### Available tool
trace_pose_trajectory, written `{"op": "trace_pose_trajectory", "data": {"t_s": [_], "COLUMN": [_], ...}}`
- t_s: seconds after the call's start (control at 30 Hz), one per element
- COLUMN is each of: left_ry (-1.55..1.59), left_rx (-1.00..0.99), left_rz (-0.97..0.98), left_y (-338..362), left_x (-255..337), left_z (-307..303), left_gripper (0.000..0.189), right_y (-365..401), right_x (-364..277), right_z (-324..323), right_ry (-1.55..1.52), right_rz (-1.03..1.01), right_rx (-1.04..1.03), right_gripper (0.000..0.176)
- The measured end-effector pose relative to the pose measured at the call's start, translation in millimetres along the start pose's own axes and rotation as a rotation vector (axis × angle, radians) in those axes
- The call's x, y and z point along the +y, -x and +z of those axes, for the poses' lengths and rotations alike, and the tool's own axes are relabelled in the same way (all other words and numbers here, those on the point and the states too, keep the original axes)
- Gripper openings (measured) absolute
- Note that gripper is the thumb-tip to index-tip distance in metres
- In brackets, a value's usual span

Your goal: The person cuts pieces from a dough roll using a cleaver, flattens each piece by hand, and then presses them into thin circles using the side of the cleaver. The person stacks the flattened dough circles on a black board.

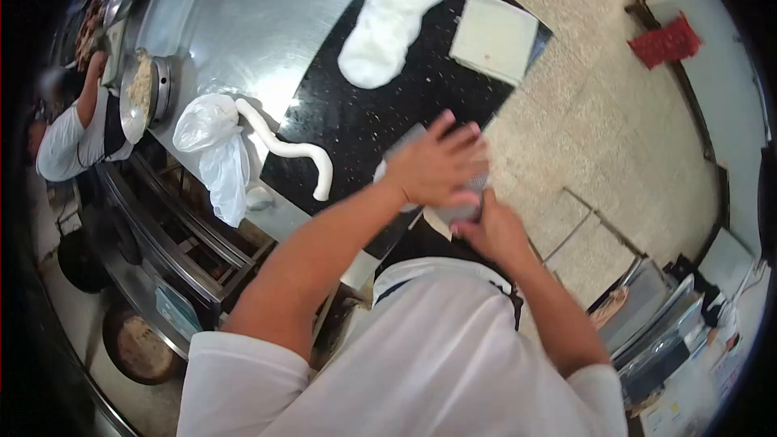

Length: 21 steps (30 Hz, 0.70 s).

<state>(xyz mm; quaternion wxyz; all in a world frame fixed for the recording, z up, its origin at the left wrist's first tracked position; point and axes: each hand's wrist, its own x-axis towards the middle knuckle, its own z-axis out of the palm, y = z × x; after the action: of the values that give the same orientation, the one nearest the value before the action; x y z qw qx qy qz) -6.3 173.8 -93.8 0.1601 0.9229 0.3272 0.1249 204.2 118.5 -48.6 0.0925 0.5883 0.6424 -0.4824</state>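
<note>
My left hand (437, 166) has its fingers spread over a greyish, partly hidden object (461, 212) at the near edge of the black worktop (356, 125). Against the lower right side of that object my right hand (496, 231) is closed, its fingers around the edge. What the object is, I cannot make out. To the left, a long white dough rope (287, 148) curves over the worktop and the steel table, next to a white plastic bag (214, 125). Farther back lie overlapping white round sheets (388, 24) and a stack of pale square sheets (494, 36).
A steel table (251, 24) adjoins the worktop on the left, bearing a clear tray (171, 8) and a pan of food (139, 93). Another person (77, 129) stands at the far left. Another pan (139, 348) is lower left. A red packet (665, 40) lies at upper right.
</note>
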Motion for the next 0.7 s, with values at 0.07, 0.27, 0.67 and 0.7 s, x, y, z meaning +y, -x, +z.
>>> {"op": "trace_pose_trajectory", "data": {"t_s": [0.07,0.27,0.67,0.7], "left_ry": [-0.13,-0.056,-0.196,-0.207], "left_rx": [0.001,0.058,0.077,0.082], "left_rz": [-0.043,-0.121,-0.129,-0.121], "left_y": [-15,-3,-33,-32], "left_x": [-28,-47,-39,-42], "left_z": [-18,-24,-22,-25], "left_gripper": [0.067,0.071,0.07,0.07], "right_y": [-32,-32,-50,-54], "right_x": [-16,-27,-8,-13], "right_z": [-31,-23,-49,-49], "right_ry": [0.105,0.049,0.135,0.128], "right_rz": [-0.064,-0.24,-0.16,-0.167], "right_rx": [0.064,0.1,0.066,0.085], "right_gripper": [0.071,0.065,0.086,0.085]}}
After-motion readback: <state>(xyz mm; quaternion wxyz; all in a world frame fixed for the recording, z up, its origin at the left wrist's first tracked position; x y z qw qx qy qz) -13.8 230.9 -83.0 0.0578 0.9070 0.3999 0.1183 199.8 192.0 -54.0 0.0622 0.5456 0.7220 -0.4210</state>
